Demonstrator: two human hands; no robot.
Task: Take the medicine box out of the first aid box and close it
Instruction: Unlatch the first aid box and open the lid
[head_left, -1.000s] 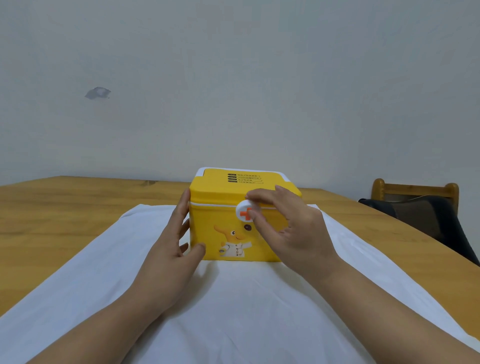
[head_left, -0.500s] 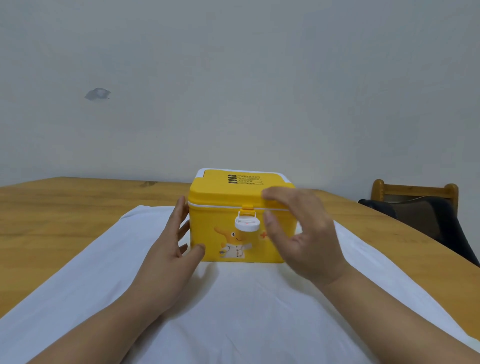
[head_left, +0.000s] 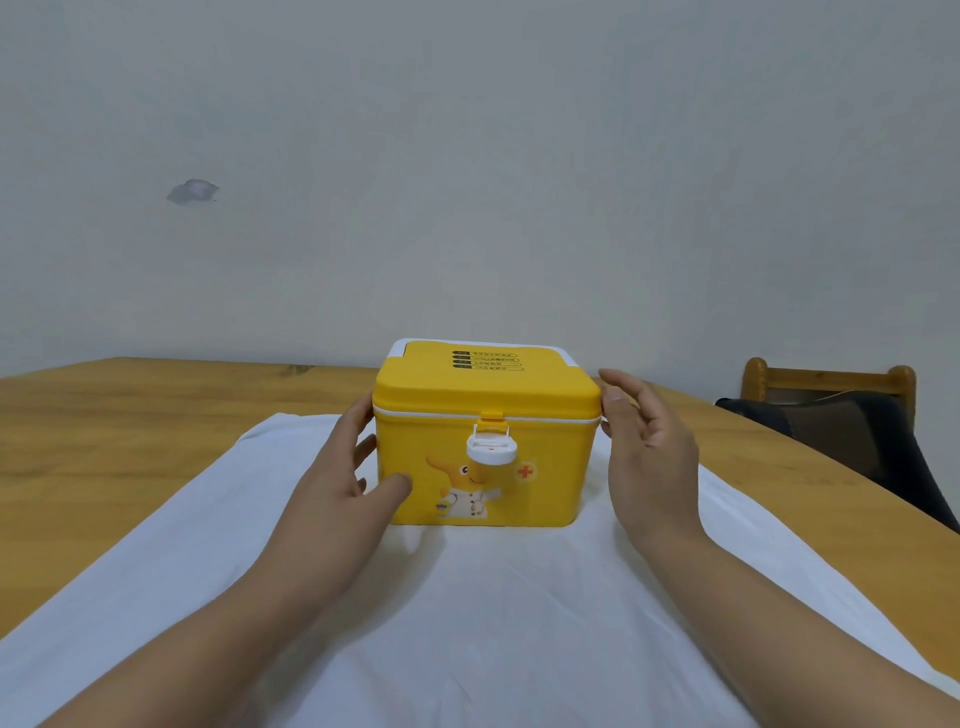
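- Your first aid box (head_left: 485, 447) stands upright on the white cloth (head_left: 467, 623) that covers the middle of the wooden worktop (head_left: 130, 415), its front facing you.
- The box is yellow with a thin white seam between lid (head_left: 488, 387) and body; the lid is down.
- The round white latch (head_left: 491, 448) hangs from a small yellow tab at the front edge of the lid, tipped outward, with a small red mark on its top face.
- On the front you can see a cartoon animal (head_left: 467, 488) in a white coat and, just right of the latch, a small red cross (head_left: 525, 472).
- Four short lines of black print sit on top of the lid near the back, each with a dark block at its left; the writing is too small to read, and no brand name is legible.
- Your left hand (head_left: 337, 493) is open and pressed flat against the left side of the box, thumb resting on the lower left of the front face.
- Your right hand (head_left: 644, 457) is open, fingers spread, just beside the right side of the box; the thumb tip is at the lid's right corner, and you cannot tell if it touches.
- The medicine box is not visible; the lid hides the inside.
- A wooden chair (head_left: 831, 405) with a dark cushion stands beyond the worktop's right edge, and a plain grey wall (head_left: 467, 156) carries a chipped patch at upper left.
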